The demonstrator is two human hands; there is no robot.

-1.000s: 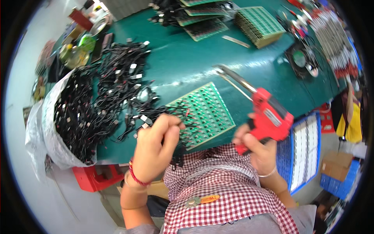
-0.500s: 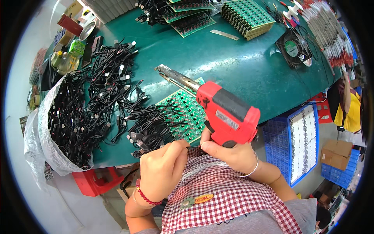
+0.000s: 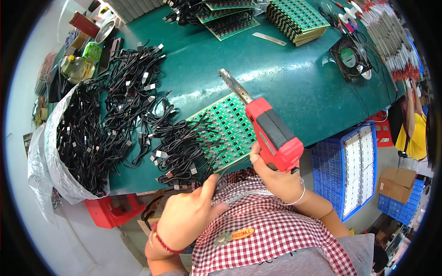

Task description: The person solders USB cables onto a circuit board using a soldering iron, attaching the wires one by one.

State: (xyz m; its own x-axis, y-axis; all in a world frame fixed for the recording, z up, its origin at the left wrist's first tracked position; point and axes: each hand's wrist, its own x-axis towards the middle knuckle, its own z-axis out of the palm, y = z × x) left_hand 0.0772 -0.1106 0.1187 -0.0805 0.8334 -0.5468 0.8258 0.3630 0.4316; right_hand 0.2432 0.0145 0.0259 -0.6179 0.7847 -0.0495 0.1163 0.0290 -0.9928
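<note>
vs half a sec ago: hands are apart now — then, fingertips met just below the board over a thin dark wire. red soldering gun (image 3: 275,135) has swung; its tip sits further r., at upper ctr, & more of the green circuit board (image 3: 235,123) shows.

gun's in the right hand (image 3: 282,185), ctr of frame, a bit r. of middle. metal barrel (image 3: 237,88) points up & l. in frame; long axis runs diagonal, tip at upper l. end, red body at lwr r. end. body overlaps the board's r. edge in view; can't tell if anything touches.

right hand's fingers: wrapped round the gun's handle, partly hidden behind it. left hand (image 3: 188,212), lwr ctr-l., slightly blurred: index stretched up by a black cable (image 3: 221,185), thumb apart from it & pointing r. — can't tell if index just touches the cable or other fingers pinch it.

board lies tilted on the green table (image 3: 198,76), mid-frame, w/ a bunch of black cables (image 3: 177,152) along its l. side, their thin ends reaching over it. more cables heaped further l., some in a clear plastic bag (image 3: 69,181), lwr l.
</note>
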